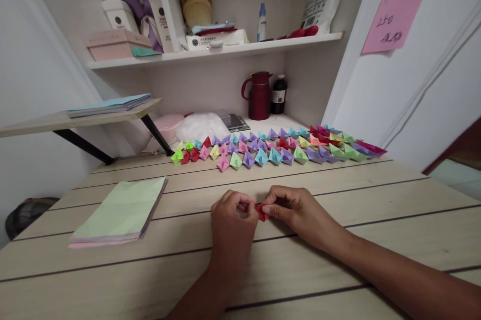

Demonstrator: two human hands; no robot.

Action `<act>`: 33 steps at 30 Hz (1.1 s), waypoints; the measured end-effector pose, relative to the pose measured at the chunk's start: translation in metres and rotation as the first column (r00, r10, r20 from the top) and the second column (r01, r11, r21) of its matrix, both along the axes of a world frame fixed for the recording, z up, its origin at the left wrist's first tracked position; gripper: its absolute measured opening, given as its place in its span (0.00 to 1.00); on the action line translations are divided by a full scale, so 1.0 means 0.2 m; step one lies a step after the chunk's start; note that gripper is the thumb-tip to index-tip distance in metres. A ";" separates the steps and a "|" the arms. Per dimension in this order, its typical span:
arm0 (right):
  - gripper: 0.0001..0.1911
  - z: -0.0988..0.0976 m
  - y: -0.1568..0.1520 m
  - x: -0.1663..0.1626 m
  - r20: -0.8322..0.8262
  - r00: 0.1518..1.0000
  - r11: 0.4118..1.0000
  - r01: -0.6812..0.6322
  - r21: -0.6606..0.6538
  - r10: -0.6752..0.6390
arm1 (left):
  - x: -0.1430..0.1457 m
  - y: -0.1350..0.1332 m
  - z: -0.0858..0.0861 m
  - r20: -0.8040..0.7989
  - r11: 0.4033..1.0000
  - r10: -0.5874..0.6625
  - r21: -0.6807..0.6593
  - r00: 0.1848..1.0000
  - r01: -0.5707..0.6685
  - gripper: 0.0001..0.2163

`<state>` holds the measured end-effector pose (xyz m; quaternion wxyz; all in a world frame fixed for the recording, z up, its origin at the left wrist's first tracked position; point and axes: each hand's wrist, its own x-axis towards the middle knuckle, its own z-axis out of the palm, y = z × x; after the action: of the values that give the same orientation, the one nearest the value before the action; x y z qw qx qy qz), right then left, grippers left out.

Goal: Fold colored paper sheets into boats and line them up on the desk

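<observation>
A small folded red paper [262, 213] is pinched between my two hands just above the wooden table [180, 280]. My left hand [235, 217] closes thumb and forefinger on its left side. On the other side, the thumb and fingers of my right hand [291, 206] grip it. Most of the paper is covered by fingertips, so its exact shape is hard to make out. Beyond my hands stand rows of small folded paper boats [262, 157] in purple, blue, green, pink, yellow and red.
To the left lies a stack of coloured paper sheets [124, 207], pale green on top. A raised wooden stand [48, 122] holds more paper [108, 104]. At the back are a dark red jug [259, 97], a dark bottle [278, 94] and a white shelf [270, 45] with bottles and boxes.
</observation>
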<state>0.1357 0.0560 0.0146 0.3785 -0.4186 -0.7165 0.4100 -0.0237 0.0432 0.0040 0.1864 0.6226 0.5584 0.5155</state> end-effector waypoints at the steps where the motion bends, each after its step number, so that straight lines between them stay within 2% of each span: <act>1: 0.09 0.00 0.01 0.00 -0.010 1.000 1.000 0.007 -0.007 -0.007 | 0.00 0.00 0.00 -0.001 1.000 0.001 0.002 1.000 -0.001 0.05; 8: 0.09 -0.02 0.03 0.02 0.014 0.999 0.998 0.047 -0.035 -0.046 | -0.01 0.01 -0.02 -0.069 0.998 0.051 -0.029 0.996 -0.053 0.04; 12: 0.07 -0.02 0.03 0.02 0.087 0.996 0.999 0.030 0.019 -0.031 | -0.02 0.01 -0.02 -0.169 0.995 -0.036 -0.099 0.985 0.020 0.07; 17: 0.06 -0.02 0.03 0.02 0.117 0.993 0.997 0.027 0.065 -0.035 | -0.02 -0.01 0.01 -0.415 0.990 -0.104 -0.134 0.904 0.052 0.09; 23: 0.06 -0.03 0.03 0.02 0.110 0.993 0.998 0.029 0.062 -0.036 | -0.02 -0.03 0.00 -0.556 0.981 -0.185 -0.160 0.811 0.114 0.11; 26: 0.06 -0.03 0.03 0.01 0.078 0.996 0.998 0.045 0.041 -0.048 | -0.02 -0.03 -0.02 -0.555 0.974 -0.224 -0.152 0.801 0.167 0.10; 29: 0.07 -0.03 0.04 0.01 0.028 0.997 0.998 0.066 0.003 -0.067 | -0.01 -0.03 -0.03 -0.484 0.970 -0.238 -0.153 0.842 0.187 0.10; 33: 0.06 -0.04 0.05 0.01 0.027 1.000 1.000 0.014 -0.028 -0.013 | -0.01 0.00 -0.05 -0.399 0.973 -0.214 -0.165 0.892 0.160 0.01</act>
<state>0.1384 0.0651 0.0076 0.3656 -0.4341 -0.7129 0.4118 -0.0265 0.0430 -0.0050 0.1523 0.7552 0.5545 0.3146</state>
